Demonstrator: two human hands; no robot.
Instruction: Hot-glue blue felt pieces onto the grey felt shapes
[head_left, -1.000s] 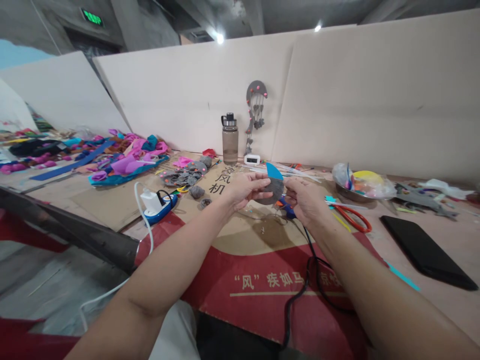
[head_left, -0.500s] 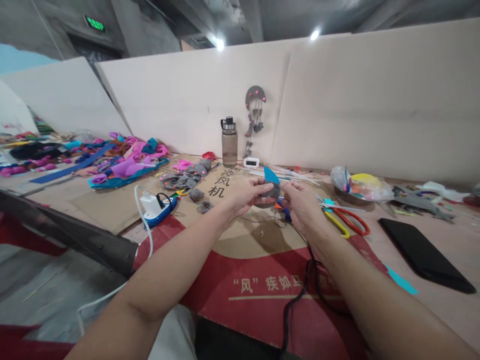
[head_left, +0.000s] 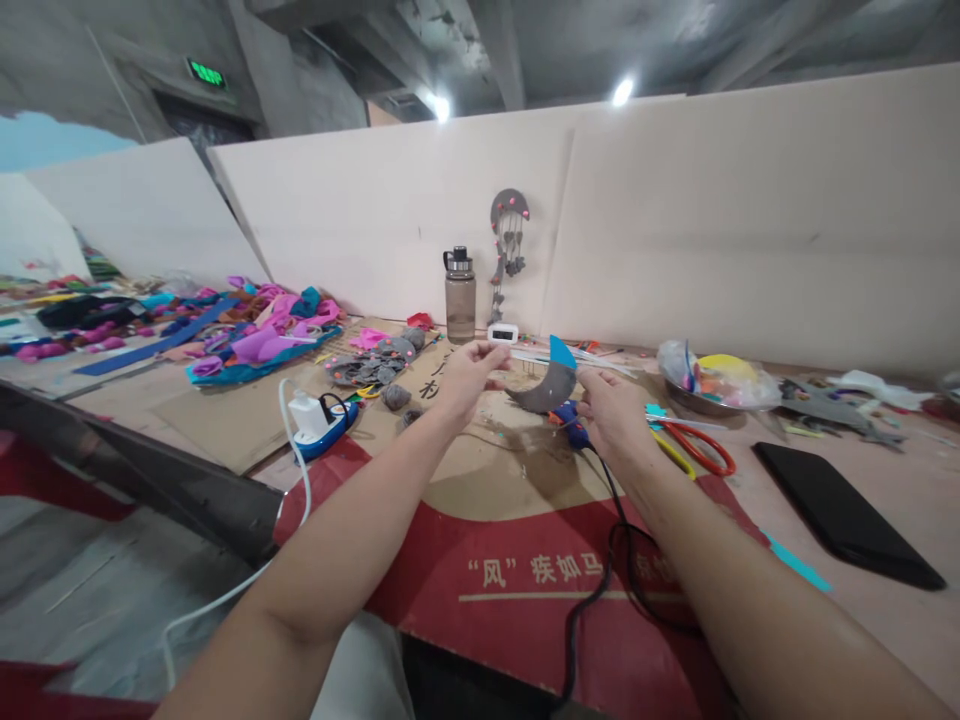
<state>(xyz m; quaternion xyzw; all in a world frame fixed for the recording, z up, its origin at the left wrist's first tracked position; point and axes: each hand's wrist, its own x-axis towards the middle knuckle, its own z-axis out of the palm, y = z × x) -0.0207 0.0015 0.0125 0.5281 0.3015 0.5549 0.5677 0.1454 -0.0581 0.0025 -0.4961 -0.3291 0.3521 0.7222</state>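
Observation:
My right hand [head_left: 611, 400] pinches a grey felt crescent [head_left: 546, 392] at its right side, holding it up over the cardboard. A blue piece [head_left: 561, 352] covers the crescent's upper tip. To the left of the crescent, my left hand [head_left: 471, 380] is raised, apart from it, with thumb and fingers parted; I see nothing held there. A blue glue gun [head_left: 574, 426] with an orange part lies just beneath the crescent, close to my right hand. Scissors [head_left: 697, 446] with red and yellow handles are right of my right wrist.
A bottle [head_left: 460, 300] and a small white clock [head_left: 502, 333] stand by the back board, where a grey moon ornament [head_left: 510, 208] hangs. Grey felt pieces, yarn balls and a blue power strip [head_left: 327, 430] lie left. A phone [head_left: 847, 512] and metal bowl [head_left: 705, 402] are right.
My left hand has let go of the crescent and moved a little left. My right hand now holds it alone, shifted slightly right, showing more of the grey curve.

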